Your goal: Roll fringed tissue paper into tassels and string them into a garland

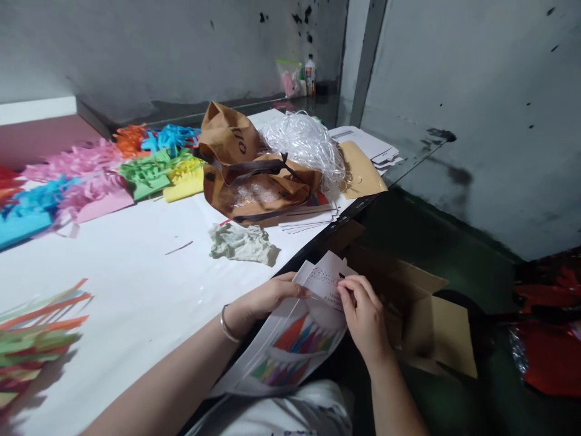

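Note:
Over my lap is a white printed packet [290, 339], its front showing colourful tassel garlands. My left hand [276, 293] grips its upper left edge, thumb on top and the other fingers hidden behind. With thumb and index finger pinched, my right hand [363, 306] holds the packet's top flap [329, 275] near a small black mark. The flap carries printed text and dots. Whether the packet has anything inside, I cannot tell. On the table edge beyond my hands lies a crumpled pale cloth or paper [245, 243].
Coloured tissue tassels [149, 172] line the table's back left. A brown bag [254, 188], a heap of clear plastic strands [304, 142] and stacked printed sheets [308, 218] lie ahead. Below right, an open cardboard box [431, 327] stands on the floor near red bags [551, 357].

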### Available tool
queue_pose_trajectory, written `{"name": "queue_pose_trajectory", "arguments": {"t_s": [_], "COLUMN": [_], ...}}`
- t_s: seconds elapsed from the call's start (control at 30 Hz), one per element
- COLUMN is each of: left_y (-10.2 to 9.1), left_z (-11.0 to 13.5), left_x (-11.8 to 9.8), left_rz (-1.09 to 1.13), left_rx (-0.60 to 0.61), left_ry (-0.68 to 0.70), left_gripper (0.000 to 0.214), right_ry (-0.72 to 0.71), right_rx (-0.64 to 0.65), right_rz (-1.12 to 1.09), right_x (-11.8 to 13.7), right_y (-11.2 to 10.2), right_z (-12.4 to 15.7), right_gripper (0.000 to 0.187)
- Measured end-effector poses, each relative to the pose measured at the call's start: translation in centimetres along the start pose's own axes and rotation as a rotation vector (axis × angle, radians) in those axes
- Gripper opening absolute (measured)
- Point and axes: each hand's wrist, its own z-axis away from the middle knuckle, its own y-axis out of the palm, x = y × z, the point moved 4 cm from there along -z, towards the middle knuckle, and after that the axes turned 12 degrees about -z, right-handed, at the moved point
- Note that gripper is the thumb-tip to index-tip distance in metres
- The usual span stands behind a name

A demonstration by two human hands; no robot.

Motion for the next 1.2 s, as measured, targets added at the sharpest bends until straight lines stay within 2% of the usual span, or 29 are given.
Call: {"name": "queue_pose_trajectory", "arguments": {"t_s": [0.1,0.2,0.27,0.3,0.37,0.43,0.5,0.57,0.63,0.67,0.7,0.73,0.8,0.83,0.87,0.93,1.03,1.07,1.1,1.2], "left_y": [0.2,-0.1,-0.6,-0.9,-1.4,-1.5,-1.1,-0.6,0.5,1.4,2.3,3.1,3.4,2.8,1.9,-0.4,-2.9,-3.4,-3.8,-4.5], "left_z": [0.3,0.9,1.1,1.2,1.1,1.0,0.9,1.5,2.8,3.6,4.3,4.8,5.6,5.8,6.1,6.4,6.9,7.1,7.4,7.8], "left_x": [-0.3,-1.1,-1.7,-2.0,-2.7,-3.3,-4.2,-5.3,-6.0,-6.1,-6.0,-5.7,-5.0,-4.7,-4.5,-4.2,-3.5,-3.2,-2.9,-2.1], "left_rz": [-0.013,-0.027,-0.026,-0.027,-0.050,-0.125,-0.245,-0.382,-0.480,-0.505,-0.519,-0.516,-0.458,-0.407,-0.340,-0.179,0.000,0.028,0.040,0.046], "left_rx": [-0.008,-0.037,-0.056,-0.062,-0.066,-0.043,-0.054,-0.229,-0.439,-0.471,-0.441,-0.377,-0.315,-0.343,-0.389,-0.417,-0.262,-0.213,-0.185,-0.172], "left_ry": [-0.009,0.045,0.108,0.143,0.211,0.266,0.344,0.476,0.632,0.690,0.722,0.725,0.653,0.597,0.542,0.442,0.277,0.225,0.192,0.187], "left_gripper": [0.027,0.026,0.025,0.025,0.025,0.027,0.033,0.043,0.067,0.081,0.091,0.092,0.062,0.043,0.033,0.032,0.041,0.043,0.043,0.040], "right_ry": [0.030,0.091,0.135,0.155,0.188,0.200,0.190,0.171,0.101,0.043,-0.032,-0.113,-0.255,-0.315,-0.356,-0.385,-0.395,-0.410,-0.432,-0.465], "right_rx": [-0.126,-0.367,-0.475,-0.478,-0.407,-0.282,-0.174,-0.161,-0.229,-0.246,-0.238,-0.181,0.007,0.093,0.147,0.122,-0.095,-0.128,-0.130,-0.031], "right_rz": [-0.006,-0.012,-0.003,-0.004,-0.024,-0.056,-0.068,-0.047,0.023,0.077,0.142,0.202,0.257,0.256,0.240,0.197,0.198,0.212,0.224,0.213], "right_x": [-1.4,-4.6,-6.8,-7.7,-8.3,-7.3,-5.2,-2.7,0.0,1.4,2.8,4.2,6.4,7.2,7.7,8.0,7.3,7.1,7.0,7.0], "right_y": [-0.6,-3.0,-4.6,-5.0,-5.0,-3.9,-2.7,-2.0,-1.4,-0.9,-0.2,0.9,3.5,4.6,5.3,5.5,3.9,3.5,3.4,3.9], "right_z": [0.8,1.7,2.1,2.4,3.0,3.9,4.8,5.1,4.6,4.1,3.6,3.1,2.5,2.5,2.4,2.1,0.6,0.0,-0.7,-2.4], "right_gripper": [0.014,0.023,0.030,0.035,0.046,0.051,0.048,0.033,0.021,0.021,0.025,0.033,0.051,0.057,0.059,0.058,0.055,0.054,0.052,0.040]}}
